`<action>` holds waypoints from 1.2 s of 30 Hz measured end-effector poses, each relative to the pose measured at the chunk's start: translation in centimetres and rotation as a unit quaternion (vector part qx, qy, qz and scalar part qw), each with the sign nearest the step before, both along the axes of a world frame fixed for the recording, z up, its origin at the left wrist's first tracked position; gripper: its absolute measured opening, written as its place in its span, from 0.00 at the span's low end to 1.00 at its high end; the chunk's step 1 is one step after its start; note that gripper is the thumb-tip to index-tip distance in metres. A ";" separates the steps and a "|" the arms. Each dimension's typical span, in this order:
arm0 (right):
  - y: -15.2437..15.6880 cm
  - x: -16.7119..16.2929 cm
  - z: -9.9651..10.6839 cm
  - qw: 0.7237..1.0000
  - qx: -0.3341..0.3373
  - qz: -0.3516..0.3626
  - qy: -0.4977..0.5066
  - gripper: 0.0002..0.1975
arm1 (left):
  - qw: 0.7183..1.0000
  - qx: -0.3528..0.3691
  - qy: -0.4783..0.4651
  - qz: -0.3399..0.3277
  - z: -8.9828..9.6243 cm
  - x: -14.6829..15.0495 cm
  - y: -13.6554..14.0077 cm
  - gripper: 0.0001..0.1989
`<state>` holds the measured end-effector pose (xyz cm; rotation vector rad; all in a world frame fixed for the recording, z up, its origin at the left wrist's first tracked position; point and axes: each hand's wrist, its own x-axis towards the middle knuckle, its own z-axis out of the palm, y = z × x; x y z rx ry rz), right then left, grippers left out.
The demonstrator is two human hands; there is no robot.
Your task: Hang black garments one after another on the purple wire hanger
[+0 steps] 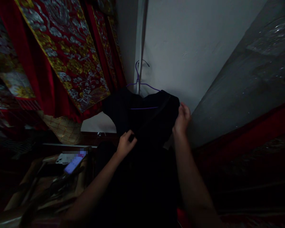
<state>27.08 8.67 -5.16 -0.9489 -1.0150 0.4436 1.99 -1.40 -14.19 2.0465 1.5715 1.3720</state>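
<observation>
A black short-sleeved garment point(154, 123) hangs from a thin purple hanger point(150, 86). The hanger's hook goes over a narrow upright white edge by the wall. My left hand point(126, 144) is closed on the front of the garment, its thumb and fingers pinching the dark cloth below the neckline. At the sleeve on the other side, my right hand point(183, 118) has its fingers curled around the sleeve's outer edge. The lower part of the garment sinks into shadow, so its hem cannot be made out.
Red embroidered cloths point(73, 53) with gold and silver patterns hang at the left. Below them, a lit phone point(75, 162) lies on a wooden-framed piece of furniture point(81, 177). Clear plastic sheeting point(258, 63) covers the right side, above more red cloth point(251, 126). A pale wall point(192, 41) stands behind.
</observation>
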 end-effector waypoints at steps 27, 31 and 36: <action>-12.6 -8.9 -6.4 0.884 -0.214 0.347 -0.227 0.15 | 0.968 0.005 -0.250 0.030 -0.8 3.0 -5.4 0.11; -12.4 -9.4 -6.5 0.891 -0.216 0.369 -0.152 0.17 | 0.973 0.002 -0.230 0.022 -0.8 2.7 -5.1 0.10; -11.5 -10.5 -5.9 0.885 -0.275 0.373 -0.049 0.18 | 0.975 0.003 -0.222 0.004 -1.2 2.8 -4.9 0.11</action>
